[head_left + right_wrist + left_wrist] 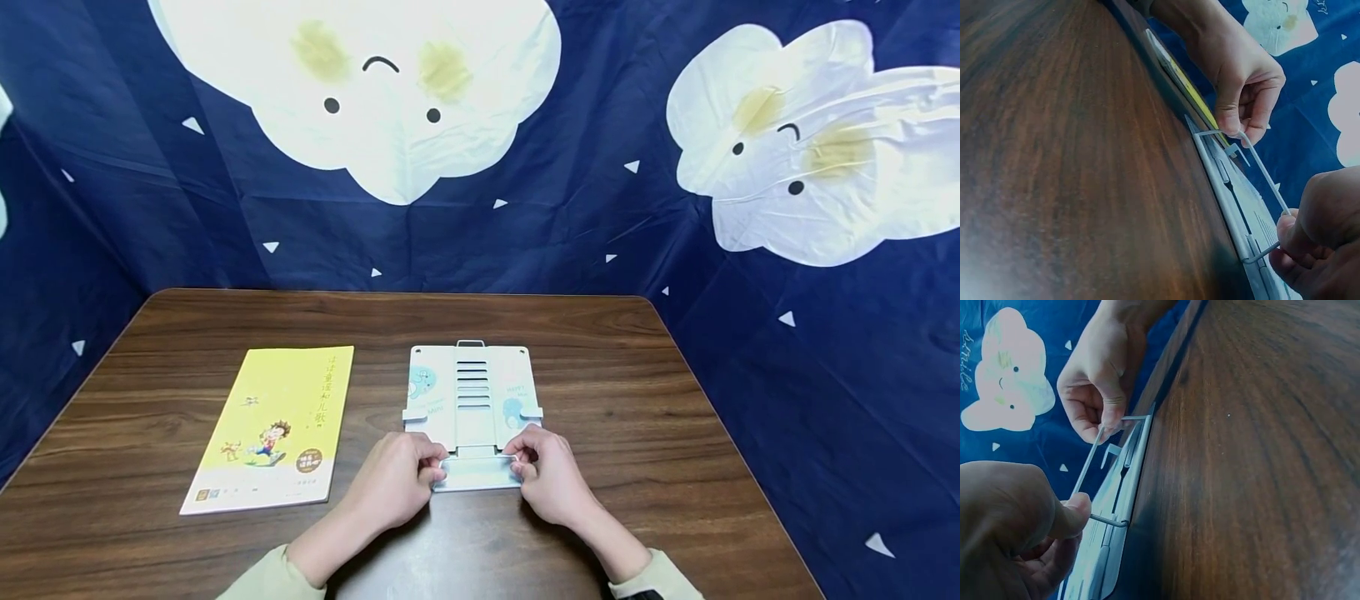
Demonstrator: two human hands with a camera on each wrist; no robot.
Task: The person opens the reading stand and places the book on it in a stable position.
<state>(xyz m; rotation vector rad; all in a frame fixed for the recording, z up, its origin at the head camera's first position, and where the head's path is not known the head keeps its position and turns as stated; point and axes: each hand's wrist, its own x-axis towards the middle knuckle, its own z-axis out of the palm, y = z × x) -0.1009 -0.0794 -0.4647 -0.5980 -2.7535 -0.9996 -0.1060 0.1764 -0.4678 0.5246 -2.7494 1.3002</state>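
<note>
A white metal book stand (474, 429) with pale blue cartoon prints lies flat on the table, slots down its middle. My left hand (397, 477) pinches one corner of the stand's wire frame (1087, 464) between thumb and fingers. At the opposite corner, my right hand (553, 479) pinches the same wire. Both wrist views show the wire raised off the panel, its side arms running down to the stand's near edge. Small page clips (532, 413) stick out at the panel's sides. The fingertips hide the wire's corners.
Left of the stand lies a yellow book (277, 425) with a cartoon child on its cover. The brown wooden table (622, 417) has a rounded far edge, and a dark blue cloth (585, 225) with white clouds hangs behind and beside it.
</note>
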